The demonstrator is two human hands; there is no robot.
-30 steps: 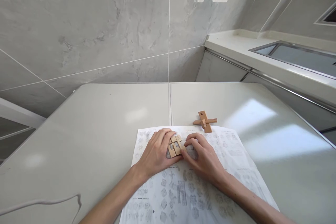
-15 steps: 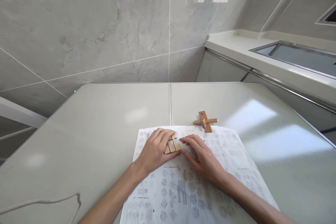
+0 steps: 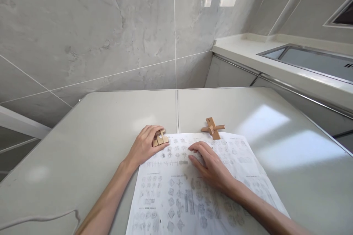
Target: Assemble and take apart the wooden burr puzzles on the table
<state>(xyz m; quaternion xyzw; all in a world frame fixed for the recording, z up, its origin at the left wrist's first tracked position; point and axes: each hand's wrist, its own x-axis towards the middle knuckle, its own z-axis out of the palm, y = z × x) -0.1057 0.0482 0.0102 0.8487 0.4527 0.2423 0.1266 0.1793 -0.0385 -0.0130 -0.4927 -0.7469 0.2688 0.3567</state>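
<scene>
My left hand (image 3: 146,143) grips a small light wooden puzzle (image 3: 161,138) of interlocking bars between thumb and fingers, at the top left corner of a printed sheet (image 3: 154,198). Part of the puzzle is hidden by the fingers. My right hand (image 3: 206,159) rests on the sheet with thumb and fingers apart and nothing between them. Beyond it, at the sheet's far edge, lies a browner cross-shaped wooden puzzle (image 3: 213,128) marked with a "2". Small drawings and text in several groups cover the sheet.
The pale table (image 3: 82,147) has a seam down its middle. A white cable (image 3: 41,218) lies at the near left. At the right stands a counter (image 3: 234,46) with a dark glass panel (image 3: 306,58), and a grey tiled wall (image 3: 110,25) rises behind.
My left hand has carried the light wooden puzzle left and away from me, off the sheet's middle to its far left corner. The right hand stays nearly in place.
</scene>
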